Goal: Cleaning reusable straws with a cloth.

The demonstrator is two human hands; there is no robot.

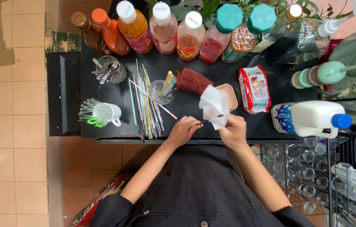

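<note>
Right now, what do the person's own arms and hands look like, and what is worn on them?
Both forearms are bare from about the elbow down. Dark charcoal sleeves are pushed or rolled up near the elbows, matching the dark buttoned garment on the torso. The left hand and right hand are bare, with no gloves. No rings, watch or bracelet show, though detail is too small to be sure.

Black tabletop [66, 84]: row of sauce bottles [163, 27] along the back; white mug [108, 113] of picks; wet-wipe pack [254, 89]; milk jug [310, 119] lying sideways; dark red cloth [192, 80].
</note>
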